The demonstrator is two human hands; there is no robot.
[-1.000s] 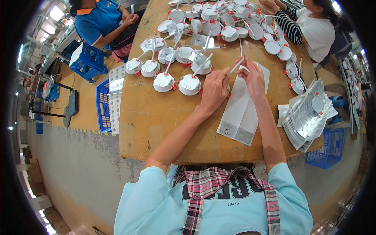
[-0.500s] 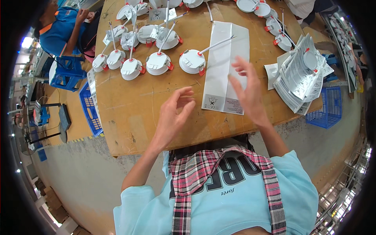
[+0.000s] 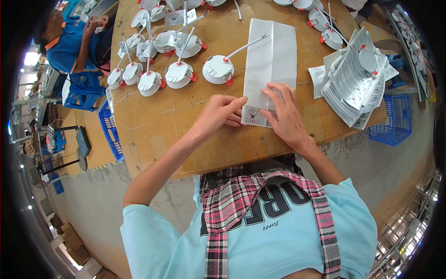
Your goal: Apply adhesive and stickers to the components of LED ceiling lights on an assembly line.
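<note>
Centrally, paper sheet: a long, flat, white paper-like sheet (image 3: 272, 60) with lengthwise creases and a grey printed band at its near end, lying on the brown tabletop (image 3: 158, 125).
Left hand: at the sheet's eight o'clock, half curled (image 3: 217, 115); the thumb tip meets the left edge, but whether the fingers pinch it I cannot tell.
Right hand: at five o'clock, partly open (image 3: 287, 116), fingertips spread on the sheet's near half.
Nearest lamp: a round white lamp with red clips (image 3: 217, 69), at nine o'clock, its white cable reaching over the sheet's left edge.
Lamp group: similar round white lamps (image 3: 178, 75), farther off between nine and ten o'clock.
Leaflets: a fanned stack of silvery printed leaflets (image 3: 346, 86) at three o'clock, a white disc with red clips (image 3: 367, 59) on top.
Crate: a blue plastic lattice crate (image 3: 392, 122), below table level at four o'clock.
</note>
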